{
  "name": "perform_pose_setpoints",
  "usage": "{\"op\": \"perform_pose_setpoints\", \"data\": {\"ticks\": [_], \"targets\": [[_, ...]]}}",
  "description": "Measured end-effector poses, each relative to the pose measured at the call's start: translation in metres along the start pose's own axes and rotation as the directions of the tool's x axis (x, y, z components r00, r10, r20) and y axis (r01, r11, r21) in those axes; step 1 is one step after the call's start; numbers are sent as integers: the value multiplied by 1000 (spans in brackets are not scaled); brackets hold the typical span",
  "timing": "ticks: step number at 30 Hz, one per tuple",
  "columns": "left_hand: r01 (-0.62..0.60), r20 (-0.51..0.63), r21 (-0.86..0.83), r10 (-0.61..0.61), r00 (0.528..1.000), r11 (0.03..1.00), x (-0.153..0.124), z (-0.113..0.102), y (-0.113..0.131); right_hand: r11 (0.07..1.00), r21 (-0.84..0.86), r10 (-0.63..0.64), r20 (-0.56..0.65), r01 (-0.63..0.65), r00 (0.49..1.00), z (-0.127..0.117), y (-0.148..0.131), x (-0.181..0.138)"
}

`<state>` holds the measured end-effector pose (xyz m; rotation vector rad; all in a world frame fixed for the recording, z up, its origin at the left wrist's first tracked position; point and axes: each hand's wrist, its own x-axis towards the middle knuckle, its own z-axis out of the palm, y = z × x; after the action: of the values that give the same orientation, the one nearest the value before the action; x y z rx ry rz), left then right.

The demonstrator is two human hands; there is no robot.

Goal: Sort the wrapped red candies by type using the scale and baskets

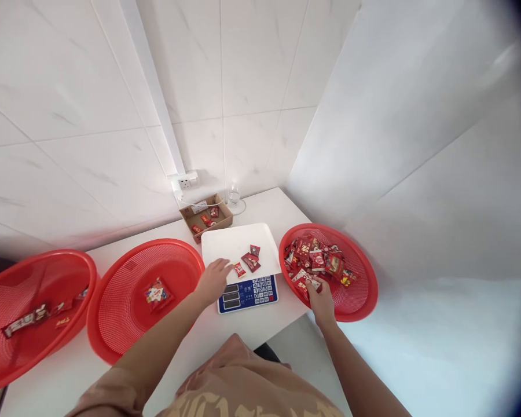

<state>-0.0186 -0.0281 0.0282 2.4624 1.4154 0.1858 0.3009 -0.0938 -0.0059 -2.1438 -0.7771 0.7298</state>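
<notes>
My left hand [215, 282] is over the near left edge of a white scale tray [221, 240], fingers stretched out and holding nothing. Just beyond its fingertips lies a small red and white snack packet [239, 269]. Two dark red packets, a larger one [250, 262] and a smaller one [255, 250], rest to its right on the tray. At the near left side of a red basket [364, 289], my right hand [322, 301] pinches a red and white snack packet [301, 280]. A pile of mixed red packets [318, 258] fills much of that basket.
The scale's blue keypad panel [248, 294] faces me. Left of it stand a red basket [113, 313] with one packet [157, 293] and another red basket [8, 272] with several. Behind are a cardboard box [219, 219], a clear glass jar [233, 196] and a wall socket [186, 180].
</notes>
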Motion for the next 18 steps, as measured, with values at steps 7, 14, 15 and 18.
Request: {"op": "perform_pose_setpoints", "data": {"ticks": [7, 14, 15, 18], "targets": [[-229, 339, -108, 253, 906, 967, 81, 19, 23, 1000, 2, -10, -27, 10, 1000, 0, 3, 3], [-75, 344, -202, 143, 928, 976, 106, 24, 23, 1000, -10, -1, -15, 1, 1000, 1, 3, 3], [-45, 322, -232, 120, 939, 972, 104, 24, 23, 1000, -14, 6, -8, -6, 1000, 0, 3, 3], [47, 230, -352, 37, 972, 935, 96, 20, 19, 1000, -14, 10, -6, -10, 1000, -1, 2, 1]]}}
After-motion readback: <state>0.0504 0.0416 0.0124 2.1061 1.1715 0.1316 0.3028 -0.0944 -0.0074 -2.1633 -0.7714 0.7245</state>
